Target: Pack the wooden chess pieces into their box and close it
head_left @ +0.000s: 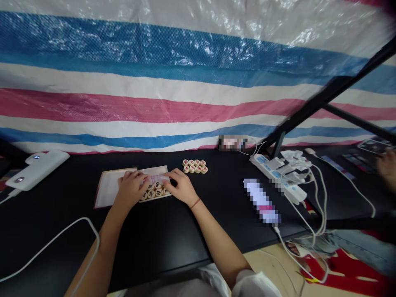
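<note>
A shallow wooden box [156, 170] lies open on the black table, its lid [108, 187] spread to the left. Round wooden chess pieces [154, 192] with black characters fill the box's near rows. My left hand [131, 187] and my right hand [182, 186] rest on the box from either side, fingers curled, pinching a small clear plastic piece [156, 179] between them over the pieces. A second group of round pieces [194, 166] with red characters sits on the table just behind and right of the box.
Two white power banks [37, 169] with a cable [62, 237] lie at the left. A white power strip [278, 177] with plugs and cords sits at the right, beside a blurred object [261, 201]. A black metal frame [324, 97] slants overhead. Another person's hand [386, 165] shows at far right.
</note>
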`<state>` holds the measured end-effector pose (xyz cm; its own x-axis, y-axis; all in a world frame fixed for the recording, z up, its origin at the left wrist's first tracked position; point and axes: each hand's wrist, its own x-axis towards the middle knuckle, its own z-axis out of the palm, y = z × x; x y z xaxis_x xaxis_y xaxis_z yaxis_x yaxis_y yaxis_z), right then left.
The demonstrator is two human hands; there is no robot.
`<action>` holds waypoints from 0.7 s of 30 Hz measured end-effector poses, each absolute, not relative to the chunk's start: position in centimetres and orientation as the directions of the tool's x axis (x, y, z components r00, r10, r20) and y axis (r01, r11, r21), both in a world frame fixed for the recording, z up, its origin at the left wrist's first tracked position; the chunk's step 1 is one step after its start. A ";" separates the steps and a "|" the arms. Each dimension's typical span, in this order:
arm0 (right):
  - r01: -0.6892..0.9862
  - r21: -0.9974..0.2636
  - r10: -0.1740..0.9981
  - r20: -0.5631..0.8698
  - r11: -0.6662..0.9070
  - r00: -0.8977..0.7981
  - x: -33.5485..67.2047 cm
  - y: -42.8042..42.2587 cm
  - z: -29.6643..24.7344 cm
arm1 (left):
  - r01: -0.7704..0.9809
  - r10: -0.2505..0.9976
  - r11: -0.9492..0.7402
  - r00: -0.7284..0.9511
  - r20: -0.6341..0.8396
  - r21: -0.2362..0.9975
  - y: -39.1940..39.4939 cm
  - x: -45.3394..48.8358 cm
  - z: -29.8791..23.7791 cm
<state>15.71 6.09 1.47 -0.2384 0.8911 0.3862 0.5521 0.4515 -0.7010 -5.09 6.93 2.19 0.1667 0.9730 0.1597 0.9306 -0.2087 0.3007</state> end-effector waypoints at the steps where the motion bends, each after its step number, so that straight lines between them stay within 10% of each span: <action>1: 0.553 -0.707 0.896 0.375 0.442 -0.236 15.6 6.2 1.3 | 0.929 0.975 -0.211 0.177 0.137 0.303 6.8 -4.9 2.2; 21: 0.661 -0.685 0.952 0.204 0.307 -0.229 15.6 6.4 0.6 | 0.953 0.982 -0.184 0.187 0.010 0.239 6.1 -5.9 2.6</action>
<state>15.56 6.39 0.56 -0.2295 0.9516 0.2045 0.6612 0.3065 -0.6847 -5.89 6.11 2.65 0.1874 0.9822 0.0104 0.9533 -0.1844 0.2390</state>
